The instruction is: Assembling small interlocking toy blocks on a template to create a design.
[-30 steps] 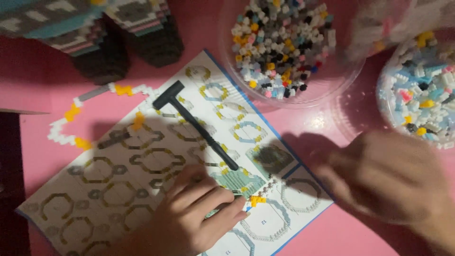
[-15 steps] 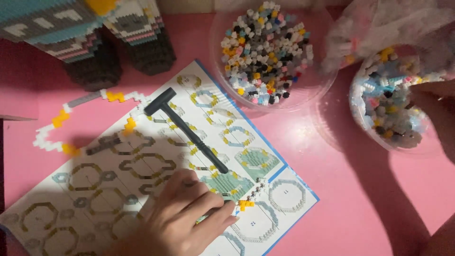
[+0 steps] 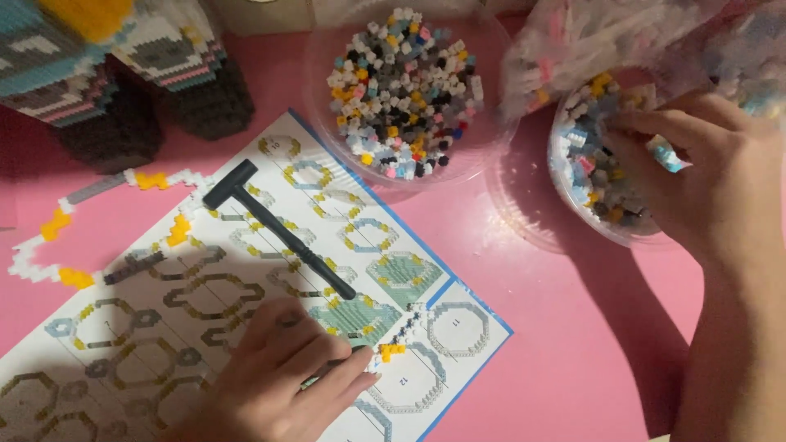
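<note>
Bricks (image 3: 602, 176), tiny, multicoloured, under right hand (image 3: 704, 164)

Hammer (image 3: 278, 232) on instruction sheet (image 3: 246, 270), two bowls behind — left bowl (image 3: 327, 49), right bowl (image 3: 565, 176).

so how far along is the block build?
Done: a tall block figure stands at the back, and a white-and-yellow ring lies partly joined. In hand: left hand pins a small piece on the instruction sheet; right hand digs in the right bowl. Left: both bowls hold many loose blocks; hammer idle.
</note>
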